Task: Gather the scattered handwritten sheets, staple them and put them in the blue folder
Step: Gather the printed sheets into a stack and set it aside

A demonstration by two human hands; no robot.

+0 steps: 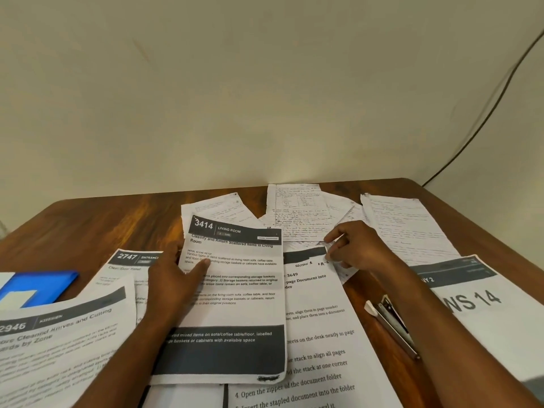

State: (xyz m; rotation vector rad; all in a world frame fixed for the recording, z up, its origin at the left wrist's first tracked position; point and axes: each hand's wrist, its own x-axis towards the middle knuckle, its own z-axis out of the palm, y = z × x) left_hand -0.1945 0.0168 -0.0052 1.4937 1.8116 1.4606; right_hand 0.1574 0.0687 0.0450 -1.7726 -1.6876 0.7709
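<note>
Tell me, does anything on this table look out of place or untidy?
Yes. The handwritten sheets lie fanned and overlapping at the table's far edge, mixed with printed sheets. The left hand holds printed sheet 3414, and the stapler lies askew on the wood.

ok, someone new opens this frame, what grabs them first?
Probably the printed sheet headed 3414, held up mid-frame by the left hand. Then the right hand, its fingers pinching a paper among the handwritten sheets fanned along the table's far edge. The blue folder sits far left.
</note>
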